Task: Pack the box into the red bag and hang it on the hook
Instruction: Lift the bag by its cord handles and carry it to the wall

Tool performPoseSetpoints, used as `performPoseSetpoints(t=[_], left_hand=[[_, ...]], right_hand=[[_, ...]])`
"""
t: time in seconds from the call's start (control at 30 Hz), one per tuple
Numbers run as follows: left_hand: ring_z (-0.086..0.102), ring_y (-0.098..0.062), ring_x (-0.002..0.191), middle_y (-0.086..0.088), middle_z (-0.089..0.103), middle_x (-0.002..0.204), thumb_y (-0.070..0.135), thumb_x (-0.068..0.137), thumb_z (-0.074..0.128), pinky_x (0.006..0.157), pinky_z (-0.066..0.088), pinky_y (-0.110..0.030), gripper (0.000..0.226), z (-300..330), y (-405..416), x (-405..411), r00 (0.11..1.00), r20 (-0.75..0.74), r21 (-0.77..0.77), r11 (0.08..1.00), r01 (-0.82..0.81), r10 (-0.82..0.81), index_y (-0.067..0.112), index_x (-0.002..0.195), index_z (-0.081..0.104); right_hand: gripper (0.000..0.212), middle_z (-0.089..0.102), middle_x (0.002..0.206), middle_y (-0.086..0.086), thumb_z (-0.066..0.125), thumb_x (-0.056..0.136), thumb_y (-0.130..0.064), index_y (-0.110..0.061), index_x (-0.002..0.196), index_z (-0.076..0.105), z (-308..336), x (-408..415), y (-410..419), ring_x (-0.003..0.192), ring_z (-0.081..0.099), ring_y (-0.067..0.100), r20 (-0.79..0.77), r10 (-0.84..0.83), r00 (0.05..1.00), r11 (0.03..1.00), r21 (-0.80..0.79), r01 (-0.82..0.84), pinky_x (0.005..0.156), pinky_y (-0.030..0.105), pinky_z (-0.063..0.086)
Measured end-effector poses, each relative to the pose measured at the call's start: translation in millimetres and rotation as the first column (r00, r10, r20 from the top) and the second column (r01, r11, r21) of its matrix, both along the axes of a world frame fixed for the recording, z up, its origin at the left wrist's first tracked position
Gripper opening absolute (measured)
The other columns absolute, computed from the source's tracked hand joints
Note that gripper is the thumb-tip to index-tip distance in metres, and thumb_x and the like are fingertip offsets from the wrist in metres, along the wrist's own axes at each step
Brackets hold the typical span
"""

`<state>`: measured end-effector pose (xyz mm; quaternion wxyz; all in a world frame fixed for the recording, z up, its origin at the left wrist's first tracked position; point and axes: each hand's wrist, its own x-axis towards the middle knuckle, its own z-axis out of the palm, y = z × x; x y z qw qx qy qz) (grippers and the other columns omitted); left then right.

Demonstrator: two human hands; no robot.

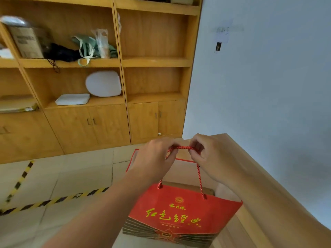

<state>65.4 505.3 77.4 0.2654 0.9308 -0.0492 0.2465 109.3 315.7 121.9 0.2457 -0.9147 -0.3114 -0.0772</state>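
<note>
The red bag [180,213], with yellow characters on its near face, hangs in the air below my hands. Its red rope handles [182,148] are stretched between my left hand [155,158] and my right hand [207,154], both pinching the rope. Inside the bag's open top a brown box [188,186] shows along its upper edge. A small dark hook [218,46] sits on a white patch high on the pale wall, far above and to the right of the bag.
A wooden shelf unit [125,61] with bags, a cardboard box and white foam pieces fills the left. A wooden table [250,176] runs along the wall beside the bag. Yellow-black tape [53,200] crosses the tiled floor.
</note>
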Motion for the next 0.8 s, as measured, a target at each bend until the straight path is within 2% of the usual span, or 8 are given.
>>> performPoseSetpoints(t=[0.07,0.1,0.17,0.2,0.27,0.47,0.67,0.8], left_hand=[[0.067,-0.008,0.088,0.013,0.076,0.095,0.019,0.095,0.065,0.064,0.046,-0.018,0.018,-3,30,10,1.0,-0.004,0.007,1.0,-0.018,0.018,0.031,0.106,0.072],[0.067,-0.009,0.088,0.012,0.076,0.095,0.019,0.095,0.065,0.063,0.043,-0.018,0.016,-3,45,15,1.0,-0.002,0.012,0.999,-0.03,0.03,0.029,0.105,0.073],[0.068,-0.01,0.087,0.01,0.076,0.095,0.019,0.095,0.066,0.064,0.046,-0.023,0.014,-4,72,25,0.999,0.001,0.018,0.999,-0.039,0.039,0.025,0.104,0.074],[0.068,-0.01,0.087,0.01,0.077,0.094,0.019,0.095,0.066,0.066,0.049,-0.025,0.013,-4,85,31,0.999,0.001,0.022,0.999,-0.037,0.037,0.024,0.104,0.074],[0.068,-0.009,0.086,0.009,0.076,0.094,0.019,0.095,0.066,0.065,0.048,-0.022,0.012,-6,111,44,0.999,-0.006,0.026,0.999,-0.042,0.042,0.023,0.103,0.074],[0.067,-0.004,0.088,0.013,0.076,0.096,0.022,0.096,0.064,0.063,0.039,-0.011,0.013,-16,181,102,0.995,-0.023,0.042,0.994,-0.099,0.1,0.027,0.104,0.073],[0.066,-0.006,0.09,0.014,0.074,0.097,0.027,0.097,0.062,0.069,0.056,-0.032,0.012,-31,251,191,0.984,-0.047,0.062,0.984,-0.167,0.17,0.032,0.104,0.071],[0.066,-0.006,0.09,0.016,0.074,0.096,0.026,0.095,0.064,0.067,0.055,-0.032,0.012,-33,300,252,0.976,-0.081,0.071,0.977,-0.199,0.205,0.034,0.104,0.069]], right_hand=[[0.008,0.053,0.062,-0.015,0.065,0.101,-0.017,-0.013,0.096,0.069,-3,11,31,0.071,0.053,-0.027,-0.021,0.021,1.0,1.0,-0.003,-0.021,0.06,-0.001,0.039],[0.008,0.054,0.063,-0.012,0.065,0.101,-0.017,-0.013,0.095,0.068,-4,17,47,0.072,0.055,-0.024,-0.034,0.031,0.999,0.999,0.007,-0.031,0.058,0.001,0.041],[0.007,0.064,0.071,-0.005,0.066,0.1,-0.016,-0.017,0.093,0.067,-13,35,78,0.073,0.065,0.0,-0.056,0.044,0.997,0.997,0.072,-0.04,0.059,0.016,0.049],[0.007,0.067,0.075,-0.003,0.066,0.099,-0.017,-0.02,0.092,0.066,-17,45,93,0.072,0.065,0.009,-0.065,0.044,0.997,0.995,0.088,-0.039,0.063,0.031,0.056],[0.008,0.069,0.078,-0.005,0.066,0.098,-0.021,-0.024,0.091,0.065,-24,63,119,0.072,0.065,0.013,-0.074,0.047,0.996,0.996,0.074,-0.042,0.066,0.043,0.059],[0.011,0.07,0.078,-0.008,0.066,0.098,-0.026,-0.031,0.088,0.062,-36,131,190,0.074,0.068,0.011,-0.081,0.101,0.992,0.994,0.059,-0.097,0.069,0.044,0.061],[0.008,0.069,0.079,-0.008,0.067,0.098,-0.027,-0.027,0.091,0.065,-50,226,264,0.074,0.067,0.011,-0.059,0.171,0.984,0.984,0.052,-0.168,0.066,0.039,0.061],[0.01,0.067,0.075,-0.007,0.067,0.097,-0.025,-0.025,0.088,0.064,-54,294,312,0.069,0.063,0.01,-0.074,0.212,0.974,0.977,0.047,-0.209,0.059,0.032,0.052]])
